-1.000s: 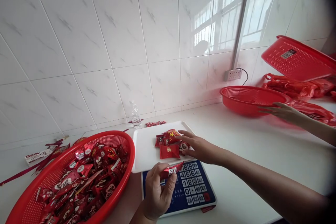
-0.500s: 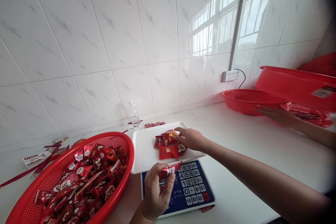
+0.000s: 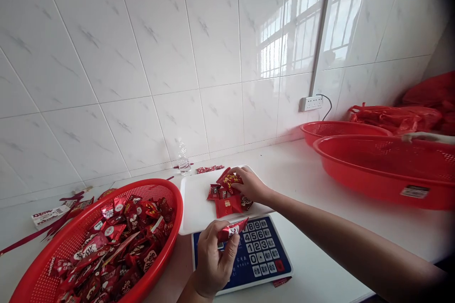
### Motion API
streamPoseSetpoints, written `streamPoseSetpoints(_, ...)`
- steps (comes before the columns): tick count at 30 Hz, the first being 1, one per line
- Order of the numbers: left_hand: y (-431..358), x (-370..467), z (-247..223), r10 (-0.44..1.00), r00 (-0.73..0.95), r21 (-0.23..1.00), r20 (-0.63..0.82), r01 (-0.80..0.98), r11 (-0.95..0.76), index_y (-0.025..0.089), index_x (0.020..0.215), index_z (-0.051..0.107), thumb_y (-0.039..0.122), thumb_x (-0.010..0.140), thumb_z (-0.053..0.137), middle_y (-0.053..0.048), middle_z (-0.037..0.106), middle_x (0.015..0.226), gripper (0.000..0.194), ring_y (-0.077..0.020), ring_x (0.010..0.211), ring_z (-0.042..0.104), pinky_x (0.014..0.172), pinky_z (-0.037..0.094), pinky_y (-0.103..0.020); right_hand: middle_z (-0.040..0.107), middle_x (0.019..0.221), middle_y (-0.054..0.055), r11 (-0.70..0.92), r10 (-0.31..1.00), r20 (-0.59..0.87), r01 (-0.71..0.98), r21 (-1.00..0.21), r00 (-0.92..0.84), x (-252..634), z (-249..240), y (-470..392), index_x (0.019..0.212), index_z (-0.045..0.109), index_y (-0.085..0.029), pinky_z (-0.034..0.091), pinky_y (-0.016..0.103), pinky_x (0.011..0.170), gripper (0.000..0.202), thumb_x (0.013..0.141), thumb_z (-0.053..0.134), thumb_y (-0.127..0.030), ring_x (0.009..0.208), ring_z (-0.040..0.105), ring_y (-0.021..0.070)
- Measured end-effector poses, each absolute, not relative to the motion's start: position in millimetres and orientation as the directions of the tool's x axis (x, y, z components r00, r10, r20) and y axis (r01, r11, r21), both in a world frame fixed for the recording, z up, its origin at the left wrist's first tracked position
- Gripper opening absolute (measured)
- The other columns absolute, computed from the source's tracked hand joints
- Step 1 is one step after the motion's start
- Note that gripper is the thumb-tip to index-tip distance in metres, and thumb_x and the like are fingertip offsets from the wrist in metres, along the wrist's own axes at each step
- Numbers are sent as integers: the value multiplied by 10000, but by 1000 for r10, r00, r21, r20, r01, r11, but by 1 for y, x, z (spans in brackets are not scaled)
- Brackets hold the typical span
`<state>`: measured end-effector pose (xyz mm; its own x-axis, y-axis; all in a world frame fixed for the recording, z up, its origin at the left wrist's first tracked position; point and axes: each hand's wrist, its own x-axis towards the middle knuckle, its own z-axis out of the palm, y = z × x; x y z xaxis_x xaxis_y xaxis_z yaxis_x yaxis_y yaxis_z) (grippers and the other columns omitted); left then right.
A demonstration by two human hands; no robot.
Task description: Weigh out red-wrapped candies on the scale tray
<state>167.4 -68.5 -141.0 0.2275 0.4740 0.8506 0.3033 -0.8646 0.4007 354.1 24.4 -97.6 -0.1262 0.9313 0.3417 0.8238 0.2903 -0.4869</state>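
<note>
The white tabletop [image 3: 309, 184] runs along a shiny tiled wall [image 3: 170, 57] with bamboo pictures up high. Left of the scale [image 3: 261, 246] is a big red basket [image 3: 179, 212] full of candy packets [image 3: 117, 241]. Behind the scale stands a clear bottle [image 3: 183, 158]. Over the scale's left part, my left grip [image 3: 215, 258] pinches one red packet [image 3: 229, 232] tight. On the white tray [image 3: 195, 203] just behind the scale, my right grip [image 3: 247, 187] is closed on a red-and-gold packet [image 3: 231, 181]. Far right of the scale, somebody else's hand [image 3: 414, 137] is at a red tub [image 3: 369, 175].
</note>
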Motion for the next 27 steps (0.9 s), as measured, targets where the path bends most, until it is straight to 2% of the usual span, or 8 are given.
streamPoseSetpoints(5,-68,167,-140,487,229,411,843,308,-858,179,917,556,165,886,506,-18,645,736,61,-122,639,621,606,518,-205,566,1081,68,322,880,471,800,-506,-56,364,-83,18,1123,586,-243,477,316,843,323,822,498,-168,945,602,188)
streamPoseSetpoints(9,-69,166,-140,479,239,404,845,302,-864,183,936,546,165,887,510,-14,638,737,64,-117,637,618,599,518,-199,543,1126,91,285,825,563,823,-492,51,397,-65,15,1157,580,-242,473,389,857,332,841,477,-235,986,576,242)
streamPoseSetpoints(13,-70,166,-140,469,234,398,852,292,-870,182,946,538,176,889,513,-12,633,730,63,-116,622,615,590,523,-203,557,1125,127,114,763,633,937,-329,129,442,-50,8,1140,606,-231,494,418,761,324,868,441,-293,1005,544,301)
streamPoseSetpoints(16,-70,167,-140,461,227,396,858,279,-875,182,948,537,171,882,523,-9,631,726,68,-114,613,615,581,521,-198,550,1153,151,-46,775,604,970,-240,186,475,-51,3,1144,608,-230,505,417,684,346,892,379,-289,1067,509,343)
streamPoseSetpoints(20,-69,168,-141,458,229,398,859,265,-878,185,951,543,160,873,532,-6,634,734,83,-112,615,617,586,518,-193,522,1227,201,-153,844,476,961,-230,248,505,-65,3,1211,583,-175,516,468,685,397,880,377,-247,1125,484,400)
streamPoseSetpoints(24,-69,168,-142,471,235,409,850,267,-872,186,944,546,161,875,529,-3,628,728,76,-111,615,610,587,515,-191,533,1273,192,-67,889,430,974,-215,157,498,-80,6,1227,588,-143,472,529,878,407,875,434,-277,1177,482,382)
streamPoseSetpoints(27,-70,167,-142,476,239,412,847,271,-870,186,945,543,165,881,522,-6,632,733,71,-113,621,615,591,518,-194,562,1305,97,119,916,399,975,-186,-36,469,-86,5,1239,591,-202,405,467,1022,401,889,469,-354,1250,452,290)
